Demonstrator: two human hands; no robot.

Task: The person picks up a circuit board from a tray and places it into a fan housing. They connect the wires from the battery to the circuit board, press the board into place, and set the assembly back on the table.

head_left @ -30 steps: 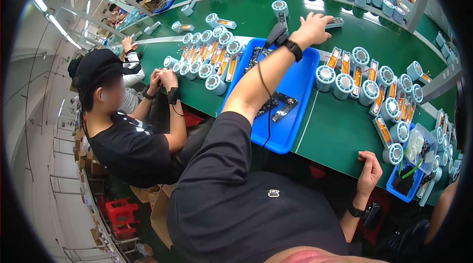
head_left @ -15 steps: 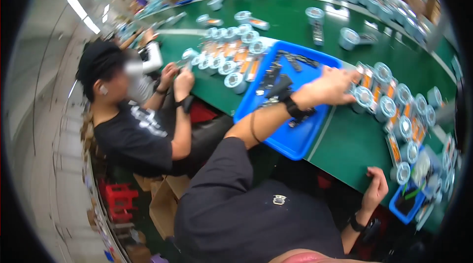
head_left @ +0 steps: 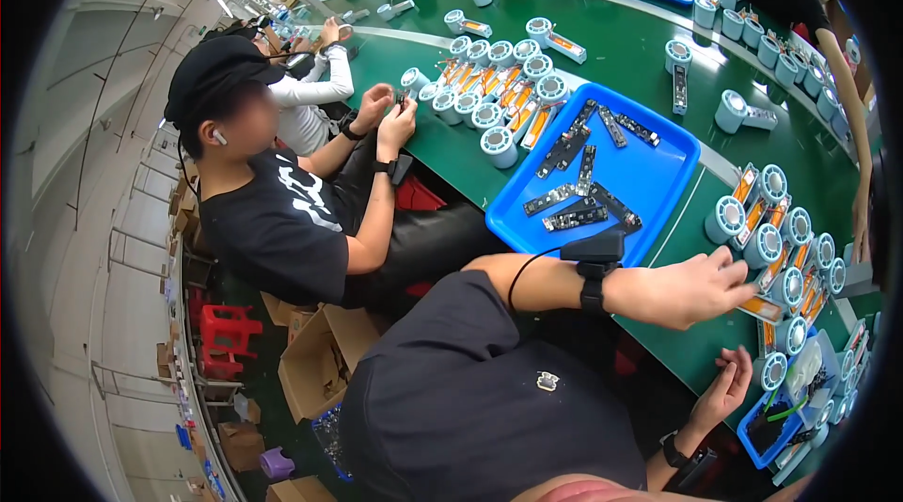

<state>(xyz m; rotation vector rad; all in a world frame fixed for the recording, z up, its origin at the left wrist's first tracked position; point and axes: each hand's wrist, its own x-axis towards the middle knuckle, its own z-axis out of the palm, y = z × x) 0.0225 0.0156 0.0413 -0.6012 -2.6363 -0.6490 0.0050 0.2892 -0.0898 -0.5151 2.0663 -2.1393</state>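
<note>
My left hand (head_left: pixel 691 287) reaches out over the green table (head_left: pixel 649 60), fingers spread, with a black band and a wired device on its wrist. Its fingertips touch a cluster of pale-blue round fixtures with orange strips (head_left: pixel 776 248), and an orange strip (head_left: pixel 760 308) lies just under them. I cannot see anything gripped in it. My right hand (head_left: pixel 726 387) rests lower at the table's near edge, fingers loosely curled and empty, a watch on its wrist. A blue tray (head_left: pixel 658 191) holding several dark circuit strips lies just left of my left forearm.
A seated person in a black cap and shirt (head_left: pixel 273 210) works with both hands at the table edge to my left, with others farther along. More round fixtures (head_left: pixel 499 97) lie beyond the tray. A small blue bin (head_left: pixel 767 427) is near my right hand. Cardboard boxes (head_left: pixel 315 361) and a red stool (head_left: pixel 224 337) stand on the floor.
My left hand has drawn back from the far side of the table, across the blue tray, to the near-right fixtures. The view has swung. My right hand stays at the table edge.
</note>
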